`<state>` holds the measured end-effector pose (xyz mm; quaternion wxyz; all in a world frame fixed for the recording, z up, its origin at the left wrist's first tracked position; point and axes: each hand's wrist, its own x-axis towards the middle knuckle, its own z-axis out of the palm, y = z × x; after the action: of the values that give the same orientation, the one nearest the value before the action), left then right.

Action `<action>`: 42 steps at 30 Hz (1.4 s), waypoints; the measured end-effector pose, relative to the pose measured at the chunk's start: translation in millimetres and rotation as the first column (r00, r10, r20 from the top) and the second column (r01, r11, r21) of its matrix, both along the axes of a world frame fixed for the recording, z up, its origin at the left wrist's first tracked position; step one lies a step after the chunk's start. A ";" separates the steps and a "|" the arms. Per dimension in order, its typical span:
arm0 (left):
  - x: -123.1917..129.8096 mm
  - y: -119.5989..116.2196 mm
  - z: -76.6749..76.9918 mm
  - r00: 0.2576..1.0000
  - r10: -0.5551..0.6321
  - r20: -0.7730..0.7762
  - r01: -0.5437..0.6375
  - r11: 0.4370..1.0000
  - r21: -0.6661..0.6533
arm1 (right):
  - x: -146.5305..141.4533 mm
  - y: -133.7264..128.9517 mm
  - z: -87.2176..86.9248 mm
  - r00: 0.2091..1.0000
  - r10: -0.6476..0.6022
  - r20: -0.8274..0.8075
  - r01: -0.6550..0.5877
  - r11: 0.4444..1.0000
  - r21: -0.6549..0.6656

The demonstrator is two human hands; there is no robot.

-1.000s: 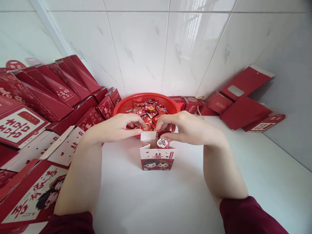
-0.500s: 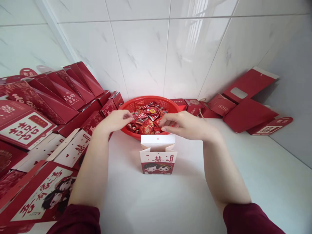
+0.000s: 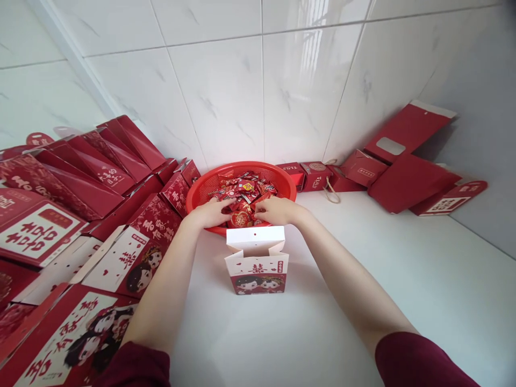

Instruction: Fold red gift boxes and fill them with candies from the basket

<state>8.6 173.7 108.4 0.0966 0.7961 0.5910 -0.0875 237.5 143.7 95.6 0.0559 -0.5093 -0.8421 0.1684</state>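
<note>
A red plastic basket point(image 3: 287, 185) of wrapped candies point(image 3: 246, 186) stands against the wall. My left hand point(image 3: 210, 213) reaches over its front left rim, thumb and fingers apart above the candies. On the right side of the basket, my right hand point(image 3: 276, 210) is closed, its fingers curled down among the candies; what they pinch, if anything, is hidden. Directly in front of the basket stands a small white and red gift box point(image 3: 258, 269), upright, its top flaps raised and a cartoon couple on its front. Neither hand touches the box.
Rows of red gift boxes point(image 3: 100, 188) fill the left side, some beside my left forearm. Small red boxes point(image 3: 316, 176), one with a cord handle point(image 3: 331, 189), line the wall to the right. Larger red boxes point(image 3: 411, 183) lean in the far right corner. White tiles point(image 3: 226, 97) rise behind.
Both hands have moved inward and down onto the candies, closer together. My right hand's fingers have curled in. The view has shifted slightly; the gift box still stands in front of the basket.
</note>
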 end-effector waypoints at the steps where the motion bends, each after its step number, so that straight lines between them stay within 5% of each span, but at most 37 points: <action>1: -0.5 0.7 -1.0 1.000 0.004 0.017 -0.004 1.000 0.018 | 0.2 -0.6 0.8 1.000 -0.006 0.002 0.006 1.000 -0.001; 8: -2.1 4.9 -2.0 0.982 -0.071 0.173 0.054 0.993 0.100 | 2.9 -2.6 2.7 0.999 -0.007 -0.053 0.007 1.000 0.007; 14: 1.6 -23.6 27.3 0.935 -0.114 0.337 0.061 0.985 0.164 | -1.0 -0.4 -0.2 0.943 -0.021 -0.333 0.075 0.986 0.149; 19: 4.6 -64.4 62.2 0.764 -0.244 0.598 0.180 0.970 0.165 | -0.9 -12.3 15.8 0.690 0.139 -0.710 0.101 0.953 0.285; 25: 6.4 -86.5 81.5 0.540 -0.365 0.758 0.424 0.896 0.130 | 14.9 -48.5 51.2 0.632 0.207 -0.747 -0.047 0.972 0.229; 28: 3.1 -84.6 80.6 0.408 -0.396 0.822 0.335 0.903 0.269 | 22.6 -68.9 66.2 0.563 0.188 -0.804 -0.018 0.976 0.215; 31: 0.5 -76.7 76.7 0.507 -0.370 0.778 0.123 0.925 0.360 | 26.1 -85.7 76.6 0.527 0.224 -0.820 -0.082 0.974 0.213; 34: -0.1 -65.3 71.5 0.626 -0.341 0.701 0.012 0.903 0.428 | 24.9 -94.8 81.5 0.645 0.259 -0.719 -0.157 0.966 0.207; 38: -0.3 -54.4 62.3 0.652 -0.353 0.671 -0.014 0.879 0.476 | 20.0 -95.3 80.8 0.823 0.342 -0.454 -0.284 0.939 0.193; 42: 3.2 -46.4 53.6 0.720 -0.377 0.582 0.002 0.841 0.541 | 19.8 -93.4 80.6 0.883 0.352 -0.312 -0.311 0.935 0.173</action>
<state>11.9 127.3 162.0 0.0805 0.8279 0.4294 0.3517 257.3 50.2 176.2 0.1998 -0.3170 -0.9030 0.2104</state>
